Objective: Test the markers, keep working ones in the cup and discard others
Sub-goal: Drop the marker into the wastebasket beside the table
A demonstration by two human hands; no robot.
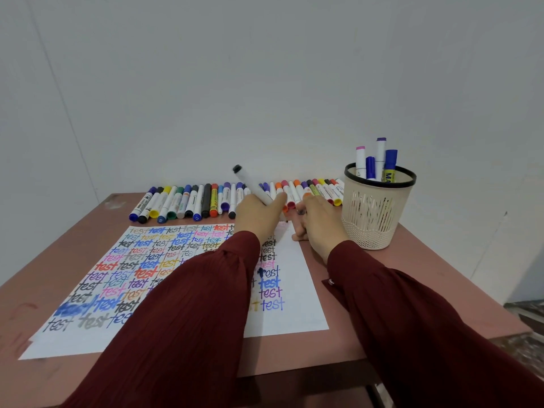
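Head view: the left hand [259,213] gripped a white marker [250,184], its black end tilted up and away, above the far edge of the paper [297,293] covered in "test" scribbles. The right hand [319,222] was curled, pinching a small dark piece [301,212], its fingers resting on the paper. The row of markers [182,201] lay along the wall. The mesh cup [374,213] stood to the right on the table [382,319], holding several markers.
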